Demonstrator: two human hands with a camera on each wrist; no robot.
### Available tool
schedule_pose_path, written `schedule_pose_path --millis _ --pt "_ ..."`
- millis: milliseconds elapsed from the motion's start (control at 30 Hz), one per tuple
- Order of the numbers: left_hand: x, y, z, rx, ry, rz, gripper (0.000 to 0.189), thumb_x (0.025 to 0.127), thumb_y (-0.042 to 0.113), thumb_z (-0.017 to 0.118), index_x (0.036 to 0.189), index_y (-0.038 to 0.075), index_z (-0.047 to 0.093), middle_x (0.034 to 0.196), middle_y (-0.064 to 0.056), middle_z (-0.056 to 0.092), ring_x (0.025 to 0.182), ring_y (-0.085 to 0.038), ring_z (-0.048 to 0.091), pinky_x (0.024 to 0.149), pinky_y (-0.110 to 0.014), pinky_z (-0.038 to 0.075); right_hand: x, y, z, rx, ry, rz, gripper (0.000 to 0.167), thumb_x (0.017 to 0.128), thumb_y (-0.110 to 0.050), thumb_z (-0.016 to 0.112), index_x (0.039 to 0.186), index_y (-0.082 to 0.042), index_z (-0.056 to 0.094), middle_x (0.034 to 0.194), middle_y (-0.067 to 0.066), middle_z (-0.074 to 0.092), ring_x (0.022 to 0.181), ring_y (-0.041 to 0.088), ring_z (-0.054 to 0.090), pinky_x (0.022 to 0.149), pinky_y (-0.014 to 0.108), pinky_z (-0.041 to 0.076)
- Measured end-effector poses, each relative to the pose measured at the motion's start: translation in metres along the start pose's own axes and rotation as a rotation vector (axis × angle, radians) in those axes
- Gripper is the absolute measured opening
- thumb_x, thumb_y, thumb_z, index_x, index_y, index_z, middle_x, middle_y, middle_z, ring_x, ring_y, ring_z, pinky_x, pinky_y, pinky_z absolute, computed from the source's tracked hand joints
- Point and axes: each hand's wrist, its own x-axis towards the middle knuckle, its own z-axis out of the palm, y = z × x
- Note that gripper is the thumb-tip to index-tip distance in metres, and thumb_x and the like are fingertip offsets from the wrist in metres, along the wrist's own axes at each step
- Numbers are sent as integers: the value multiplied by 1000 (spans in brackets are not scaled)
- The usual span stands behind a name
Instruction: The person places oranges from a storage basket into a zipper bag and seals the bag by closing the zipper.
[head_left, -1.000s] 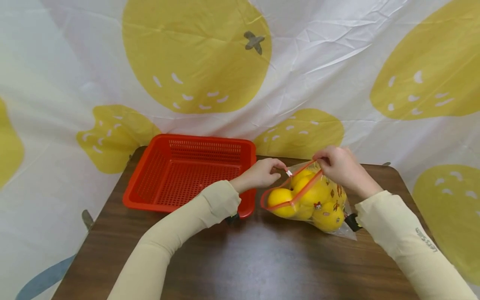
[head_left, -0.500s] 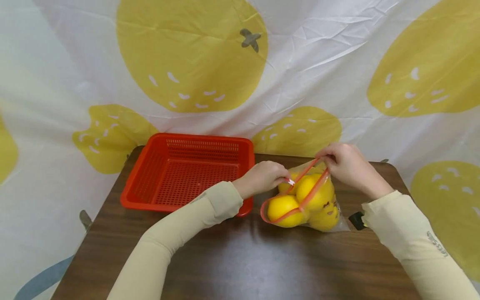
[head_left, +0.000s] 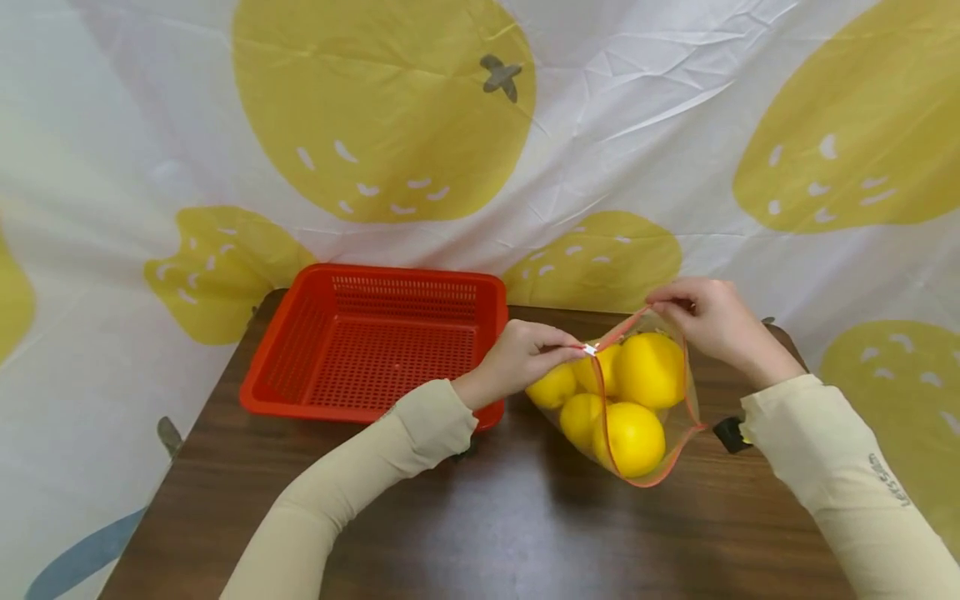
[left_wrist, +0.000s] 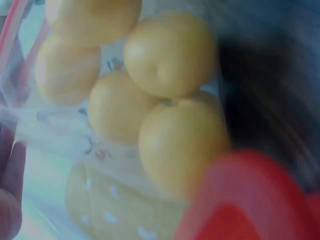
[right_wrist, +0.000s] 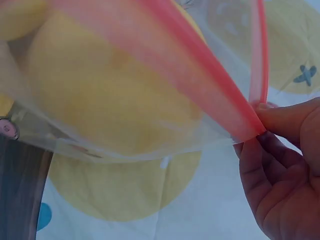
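A clear zip bag [head_left: 648, 483] with a red-orange zip edge holds several yellow citrus fruits [head_left: 651, 371]. Its mouth gapes toward the head camera. At the bag's left edge, my left hand [head_left: 517, 358] pinches the zip beside a white slider [head_left: 590, 350]. My right hand [head_left: 723, 329] grips the bag's upper right corner. Close up in the right wrist view, thumb and fingers of the right hand [right_wrist: 285, 165] pinch the folded end of the red zip strip [right_wrist: 210, 87]. The left wrist view, blurred, has the fruits [left_wrist: 182, 145] showing through the film.
To the left of the bag stands a red plastic basket [head_left: 251, 400] with a perforated floor, on the dark wooden table [head_left: 517, 533]. A white cloth [head_left: 600, 125] printed with yellow fruit hangs behind the table. A small black object [head_left: 729, 435] sits by the right sleeve.
The bag's mouth has spread wider and swung round to face the front. My right hand has moved right and slightly up with its corner. The basket has stayed put.
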Motion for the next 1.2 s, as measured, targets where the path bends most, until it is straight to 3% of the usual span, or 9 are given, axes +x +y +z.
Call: schedule_pose_path --millis 200,367,467,567,733,867,1000,1100,1200 --pt "6 35 -4 -145 120 -198 10 80 1 66 84 -7 70 76 -18 68 64 -20 63 59 -20 50 -19 14 -4 23 58 -35 27 83 -2 63 109 5 58 95 18 62 79 24 59 68 14 47" --pt "7 24 4 -251 215 -316 13 82 2 64 86 -10 68 79 -23 67 70 -32 64 63 -22 52 -54 23 -2 31 43 -159 36 70 2 74 102 -2 57 97 9 51 91 10 48 76 4 35" --pt "8 12 9 -273 264 -347 15 82 4 65 87 -10 69 82 -23 67 73 -31 66 65 -23 53 -75 23 3 -22 -67 -177 43 63 -15 82 101 -13 61 97 1 44 90 5 41 73 12 37" --pt "9 5 9 -215 301 -358 16 81 9 67 85 -6 70 81 -19 68 71 -24 66 64 -20 52 -88 24 12 -44 -132 -233 47 57 -24 84 98 -17 63 94 -4 43 82 4 45 69 16 41" --pt "9 2 4 -97 331 -354 15 80 12 69 81 -2 71 78 -14 69 67 -16 63 61 -17 49 -87 34 21 13 -82 -421 22 72 -35 69 83 -16 64 79 -9 52 65 1 49 57 10 40" --pt "7 3 0 -94 323 -366 16 80 12 69 82 -3 71 79 -14 69 66 -13 63 62 -17 49 -76 37 13 62 -89 -488 28 83 -40 50 79 -16 64 74 -11 54 62 -2 48 55 9 39" --pt "4 3 -5 -131 340 -400 16 80 13 69 80 -3 71 71 -15 67 58 -9 58 56 -18 48 -64 37 -6 41 -141 -455 4 80 -20 66 81 -17 63 75 -13 56 62 -3 49 54 10 39" --pt "2 4 -10 -208 326 -469 18 81 13 68 80 -5 70 67 -17 65 53 -9 55 54 -19 47 -56 38 -23 63 -250 -364 23 73 -2 71 84 -20 62 73 -17 56 61 -2 50 53 13 40" --pt "-1 3 -14 -306 276 -616 21 82 14 67 84 -6 69 71 -16 66 53 -7 58 57 -23 52 -50 39 -35 131 -368 -259 24 77 0 67 85 -22 62 72 -18 56 61 1 53 52 18 42"
